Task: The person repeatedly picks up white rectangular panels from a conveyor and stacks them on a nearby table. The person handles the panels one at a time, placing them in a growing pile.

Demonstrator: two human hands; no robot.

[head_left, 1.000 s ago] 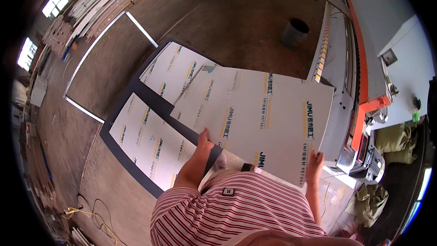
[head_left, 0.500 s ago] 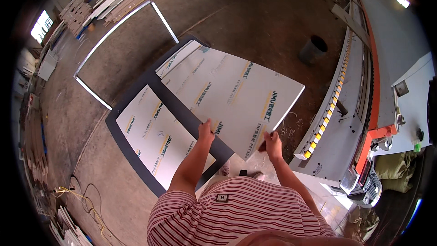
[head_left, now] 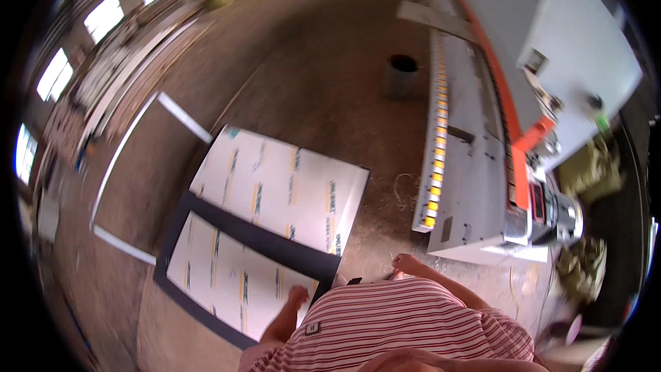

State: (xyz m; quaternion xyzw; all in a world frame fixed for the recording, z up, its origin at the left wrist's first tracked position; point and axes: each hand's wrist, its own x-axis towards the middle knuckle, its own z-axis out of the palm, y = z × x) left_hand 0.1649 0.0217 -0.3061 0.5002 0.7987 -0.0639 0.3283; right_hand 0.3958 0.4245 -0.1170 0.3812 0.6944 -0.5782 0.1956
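My left hand is over the near white film-covered panel, close to its right end. Its fingers are loosely parted and hold nothing; whether it touches the panel I cannot tell. Off the right side of the panels, my right hand hangs empty, fingers slightly bent and a little blurred. A larger white film-covered panel lies beyond the near one. Both rest on a dark grey surface, which shows as a strip between them and as a border round the near panel.
To the right runs a long machine with yellow rollers and an orange edge. A dark cylindrical bin stands on the floor ahead. White metal framing extends at left; stacked boards line the far left wall.
Both hands have let go of the larger panel, which now lies squared on the dark surface beyond the near panel. My hands have drawn back toward my body. The view has turned right.
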